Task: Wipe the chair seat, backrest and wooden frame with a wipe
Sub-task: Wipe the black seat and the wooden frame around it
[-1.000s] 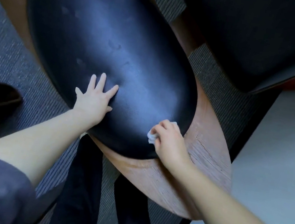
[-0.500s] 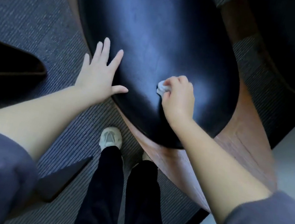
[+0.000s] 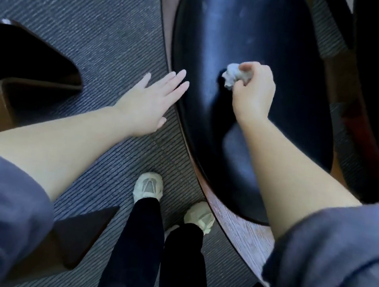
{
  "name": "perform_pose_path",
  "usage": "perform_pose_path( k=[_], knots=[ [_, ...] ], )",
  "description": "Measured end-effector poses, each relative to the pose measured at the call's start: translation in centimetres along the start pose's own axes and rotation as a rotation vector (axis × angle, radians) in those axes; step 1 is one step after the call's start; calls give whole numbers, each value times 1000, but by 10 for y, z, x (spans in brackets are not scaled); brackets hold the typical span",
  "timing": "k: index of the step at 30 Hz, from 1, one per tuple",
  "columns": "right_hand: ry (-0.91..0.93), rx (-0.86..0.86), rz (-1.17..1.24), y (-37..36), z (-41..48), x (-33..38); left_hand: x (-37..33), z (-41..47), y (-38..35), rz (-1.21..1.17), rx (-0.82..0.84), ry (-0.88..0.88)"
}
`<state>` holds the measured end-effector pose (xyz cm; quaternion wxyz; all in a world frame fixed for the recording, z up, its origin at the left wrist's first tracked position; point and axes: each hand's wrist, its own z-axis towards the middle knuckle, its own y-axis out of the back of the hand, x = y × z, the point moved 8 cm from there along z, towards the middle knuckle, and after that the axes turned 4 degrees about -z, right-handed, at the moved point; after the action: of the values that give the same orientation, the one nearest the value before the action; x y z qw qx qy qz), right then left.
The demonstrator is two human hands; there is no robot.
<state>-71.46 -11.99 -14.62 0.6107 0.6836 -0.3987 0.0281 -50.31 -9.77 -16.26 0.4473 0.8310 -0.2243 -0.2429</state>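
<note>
No lettering, label, brand, number or sign can be read on the glossy black padded chair cushion (image 3: 252, 28), the crumpled white wipe (image 3: 231, 76), the pale mesh sneakers (image 3: 148, 185) or the grey ribbed carpet (image 3: 82, 0).

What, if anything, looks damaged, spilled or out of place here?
Nothing is spilled or broken. Only faint pale smudges mark the black cushion near its far end, beyond the crumpled wipe gripped in the right hand.

Glossy smooth black leather-like seat pad (image 3: 263, 43), grainy brown wooden frame (image 3: 244, 230), crumpled white wipe (image 3: 231, 75), ribbed grey carpet (image 3: 82, 0).
</note>
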Motion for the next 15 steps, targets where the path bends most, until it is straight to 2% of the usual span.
perform_pose_path(
  k=[2, 5, 9, 11, 13, 15],
  knots=[
    [-41, -25, -16, -13, 1, -6, 9, 3, -1, -49, -26, 59],
    [129, 53, -77, -10, -48, -13, 15, 5, -2, -120, -13, 81],
    [306, 362, -233, 10, -134, -39, 17, 4, 4, -212, 14, 85],
    [336, 476, -288, 12, -142, -40, 20, 4, 7, -243, 35, 80],
    [359, 454, -273, 8, -121, -14, 25, 5, 9, -261, 39, 69],
    [408, 332, -195, -4, -86, 29, 34, 6, 9, -272, 25, 77]
  ],
)
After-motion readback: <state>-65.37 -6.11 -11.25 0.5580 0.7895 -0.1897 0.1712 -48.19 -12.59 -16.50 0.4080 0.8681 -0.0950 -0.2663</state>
